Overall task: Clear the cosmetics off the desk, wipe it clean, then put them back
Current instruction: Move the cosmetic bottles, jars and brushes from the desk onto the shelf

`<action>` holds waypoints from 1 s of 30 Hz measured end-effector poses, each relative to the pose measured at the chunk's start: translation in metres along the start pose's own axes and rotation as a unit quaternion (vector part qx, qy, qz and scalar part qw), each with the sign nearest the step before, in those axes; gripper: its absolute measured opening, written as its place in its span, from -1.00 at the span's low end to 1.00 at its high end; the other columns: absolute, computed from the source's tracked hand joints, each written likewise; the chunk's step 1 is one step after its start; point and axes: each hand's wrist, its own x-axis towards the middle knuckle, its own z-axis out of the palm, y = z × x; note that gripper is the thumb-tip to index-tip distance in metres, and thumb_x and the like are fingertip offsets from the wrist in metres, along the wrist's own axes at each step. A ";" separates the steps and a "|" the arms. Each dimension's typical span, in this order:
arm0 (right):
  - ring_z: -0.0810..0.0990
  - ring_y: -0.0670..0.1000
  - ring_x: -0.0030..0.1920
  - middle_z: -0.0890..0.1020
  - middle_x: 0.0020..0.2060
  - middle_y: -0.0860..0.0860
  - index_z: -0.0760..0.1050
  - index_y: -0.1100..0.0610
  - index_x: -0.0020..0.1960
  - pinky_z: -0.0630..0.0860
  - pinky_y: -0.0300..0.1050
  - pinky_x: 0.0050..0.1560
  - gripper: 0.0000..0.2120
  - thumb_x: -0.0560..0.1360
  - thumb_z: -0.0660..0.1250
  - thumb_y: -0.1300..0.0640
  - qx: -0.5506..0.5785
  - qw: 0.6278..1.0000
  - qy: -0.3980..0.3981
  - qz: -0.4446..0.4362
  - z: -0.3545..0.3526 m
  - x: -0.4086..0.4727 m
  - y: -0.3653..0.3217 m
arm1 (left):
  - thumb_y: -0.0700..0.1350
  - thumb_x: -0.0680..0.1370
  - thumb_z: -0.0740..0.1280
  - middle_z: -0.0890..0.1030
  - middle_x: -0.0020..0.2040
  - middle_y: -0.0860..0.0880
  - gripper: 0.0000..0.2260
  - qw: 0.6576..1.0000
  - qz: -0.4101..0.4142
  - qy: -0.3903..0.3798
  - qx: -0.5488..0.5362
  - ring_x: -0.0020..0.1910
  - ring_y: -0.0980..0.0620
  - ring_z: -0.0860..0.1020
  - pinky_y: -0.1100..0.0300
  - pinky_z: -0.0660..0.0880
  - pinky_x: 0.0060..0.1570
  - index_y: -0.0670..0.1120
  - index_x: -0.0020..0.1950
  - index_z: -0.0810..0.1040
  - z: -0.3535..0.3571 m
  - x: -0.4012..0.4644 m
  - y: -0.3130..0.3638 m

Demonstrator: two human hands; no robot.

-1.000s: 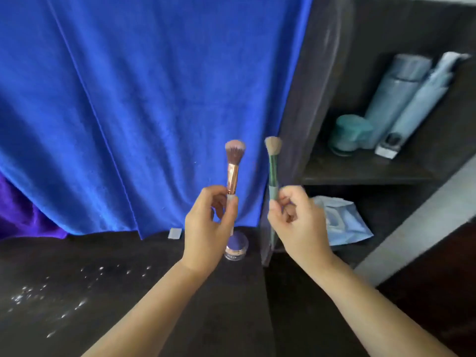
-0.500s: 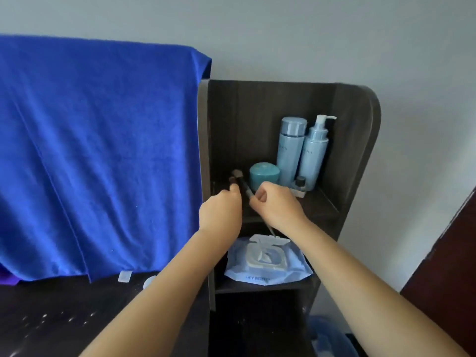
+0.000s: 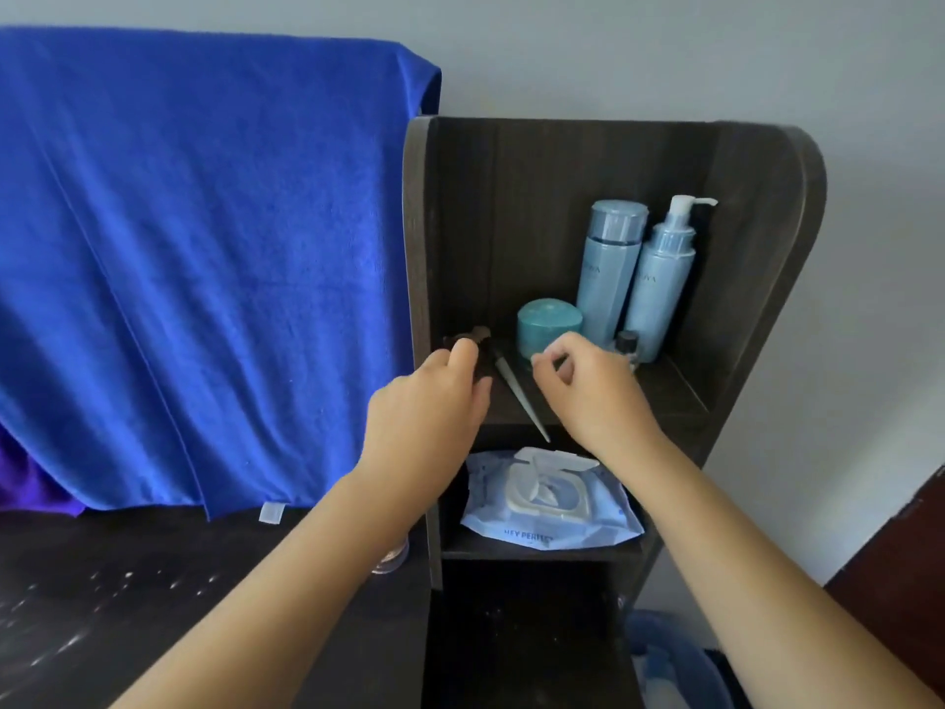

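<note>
Here, both hands were up at the upper shelf (image 3: 680,396) of the dark side cabinet, and the next move turned on the two makeup brushes lying there. The green-handled brush (image 3: 516,388) lay between the hands, just off the left hand's (image 3: 424,411) fingertips and a little nearer it than the right hand (image 3: 593,396); its long axis ran from bristles deep in the shelf to a tapered tip poking out past the front edge, toward the person. The left hand curled over the second brush (image 3: 473,337), only its dark head showing beyond the knuckles; whether it gripped the handle could not be told. The right hand was loosely pinched on nothing visible. Beyond the right hand's fingers stood a teal jar (image 3: 548,324), a small dark-capped vial (image 3: 627,342), a pale blue capped bottle (image 3: 608,268) and a pump bottle (image 3: 665,273). Below the hands, the lower shelf held a wet-wipe pack (image 3: 549,496). The speckled desk (image 3: 102,596) lay well below the left forearm, with a small jar (image 3: 391,560) partly hidden by it, likely not yet cleared.
</note>
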 end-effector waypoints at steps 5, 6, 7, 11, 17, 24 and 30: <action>0.38 -0.10 -0.49 0.38 -0.53 -0.12 0.52 0.14 -0.14 0.27 -0.39 -0.43 -0.90 0.51 0.25 0.21 0.131 0.986 0.030 -0.099 0.012 -0.055 -0.021 | 0.09 0.50 0.19 0.49 -0.35 0.08 -0.80 0.992 -0.086 -0.003 -0.092 -0.45 0.01 0.47 0.19 0.35 -0.44 0.00 -0.01 0.45 0.012 -0.059 -0.072; 0.38 -0.12 -0.48 0.39 -0.51 -0.15 0.54 0.15 -0.13 0.27 -0.41 -0.41 -0.89 0.51 0.24 0.20 0.145 0.984 0.010 -0.104 0.027 -0.066 -0.024 | 0.07 0.52 0.22 0.50 -0.30 0.09 -0.81 0.985 -0.134 -0.049 -0.097 -0.39 0.03 0.45 0.17 0.31 -0.38 0.00 0.04 0.46 0.022 -0.070 -0.090; 0.39 -0.14 -0.46 0.42 -0.47 -0.17 0.54 0.14 -0.12 0.28 -0.41 -0.39 -0.87 0.50 0.22 0.17 0.148 0.983 -0.018 -0.103 0.047 -0.077 -0.024 | 0.03 0.53 0.25 0.50 -0.26 0.10 -0.82 0.977 -0.170 -0.083 -0.097 -0.34 0.05 0.43 0.16 0.28 -0.34 -0.01 0.08 0.46 0.035 -0.081 -0.109; 0.48 -0.14 -0.31 0.50 -0.22 -0.15 0.52 0.07 -0.03 0.45 -0.23 -0.22 -0.81 0.45 0.19 0.06 0.119 0.979 -0.167 -0.007 0.160 -0.121 -0.008 | -0.03 0.51 0.29 0.49 -0.14 0.06 -0.79 0.935 -0.278 -0.182 -0.125 -0.14 -0.03 0.52 0.13 0.34 -0.26 -0.05 0.11 0.44 0.088 -0.130 -0.177; 0.18 0.12 0.46 0.17 0.45 0.17 0.07 0.21 0.47 0.15 -0.07 0.45 -0.27 0.45 0.38 0.10 0.050 0.967 -0.200 0.147 0.299 -0.139 0.017 | -0.16 0.41 0.43 0.36 0.31 -0.13 -0.43 0.895 -0.316 -0.210 -0.236 0.29 -0.12 0.34 -0.01 0.39 0.21 -0.15 0.36 0.29 0.156 -0.168 -0.223; 0.38 0.15 0.31 0.39 0.29 0.20 0.20 0.25 0.42 0.33 -0.09 0.28 -0.22 0.33 0.50 0.10 0.005 0.979 -0.124 0.163 0.348 -0.127 0.032 | -0.16 0.46 0.38 0.33 0.35 -0.14 -0.45 0.882 -0.317 -0.224 -0.269 0.33 -0.12 0.29 0.06 0.29 0.24 -0.15 0.39 0.25 0.197 -0.164 -0.246; 0.45 0.18 0.21 0.45 0.18 0.21 0.30 0.29 0.32 0.42 -0.06 0.23 -0.27 0.27 0.53 0.12 0.004 0.986 -0.101 0.133 0.332 -0.129 0.024 | -0.08 0.46 0.40 0.42 0.24 -0.09 -0.53 0.891 -0.295 -0.216 -0.270 0.21 -0.08 0.40 0.09 0.38 0.14 -0.12 0.31 0.34 0.185 -0.161 -0.250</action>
